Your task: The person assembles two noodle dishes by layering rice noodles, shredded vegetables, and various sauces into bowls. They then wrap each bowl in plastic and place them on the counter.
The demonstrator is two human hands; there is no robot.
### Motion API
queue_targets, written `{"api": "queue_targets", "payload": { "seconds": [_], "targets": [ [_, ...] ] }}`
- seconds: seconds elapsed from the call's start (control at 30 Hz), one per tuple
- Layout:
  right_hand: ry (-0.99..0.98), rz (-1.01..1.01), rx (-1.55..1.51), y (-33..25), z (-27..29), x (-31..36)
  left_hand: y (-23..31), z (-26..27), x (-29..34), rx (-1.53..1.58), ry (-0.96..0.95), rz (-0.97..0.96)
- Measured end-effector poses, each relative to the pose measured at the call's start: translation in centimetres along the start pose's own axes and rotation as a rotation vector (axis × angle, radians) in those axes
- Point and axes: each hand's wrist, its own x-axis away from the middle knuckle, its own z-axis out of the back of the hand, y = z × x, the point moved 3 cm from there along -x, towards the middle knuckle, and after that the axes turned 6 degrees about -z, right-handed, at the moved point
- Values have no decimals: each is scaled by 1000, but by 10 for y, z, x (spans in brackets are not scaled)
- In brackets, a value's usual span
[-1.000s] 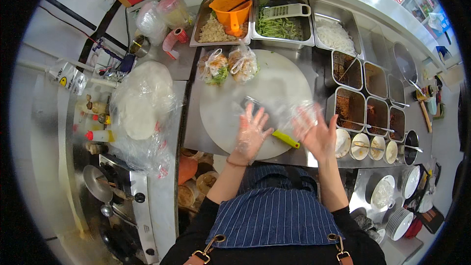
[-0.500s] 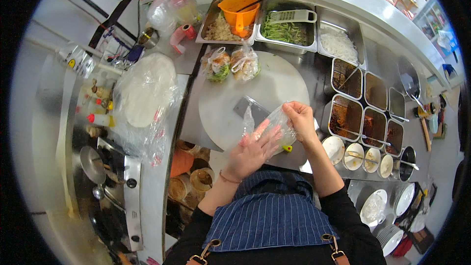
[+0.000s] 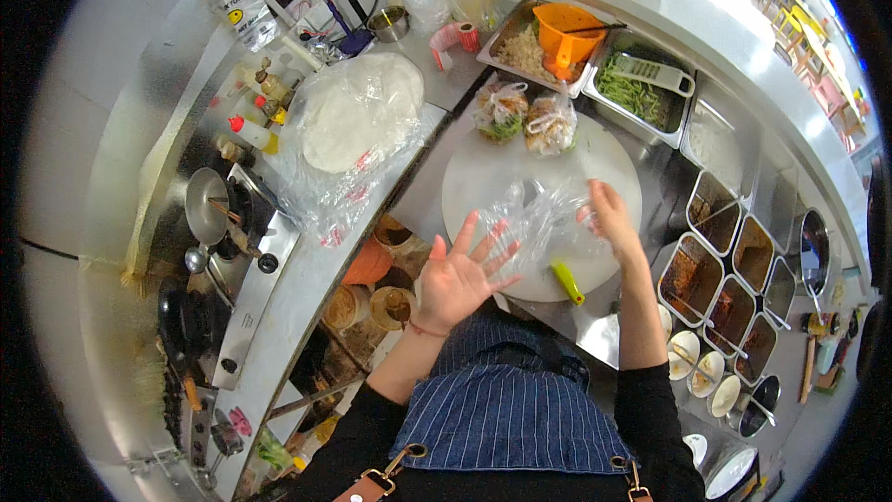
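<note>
A thin clear plastic bag spreads crumpled between my hands above the round white board. My left hand, palm up with fingers spread, is at the bag's near left edge and grips nothing. On the other side, the fingers of my right hand are bent in at the bag's right edge and appear to pinch it. Below the bag, a yellow-green handle lies on the board; what it belongs to is partly hidden. Two tied bags of food, the left one and the right one, rest at the board's far edge.
Behind the board stand metal trays, one with an orange strainer, another with shredded greens and a grater. Sauce containers line the right. Plastic-covered dough lies left, beyond a stove.
The view has swung left. My left hand has turned palm up and spread away from my right, and the bag has opened out between them. More of the yellow-green handle shows.
</note>
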Motion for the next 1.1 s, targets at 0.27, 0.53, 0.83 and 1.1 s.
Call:
{"api": "queue_targets", "payload": {
  "seconds": [0.27,0.53,0.83,1.1],
  "targets": [
    [420,613,655,-24,-121,-1,50,56,-80,-170,31,-56],
    [275,548,996,26,-176,-48,242,95,-43,-1820,361,-524],
    [592,358,1022,-106,-201,-77,413,178,29,-2577,1214,-428],
    [213,953,910,-127,-425,-204,431,174,40,-1818,1124,-532]
  ]
}}
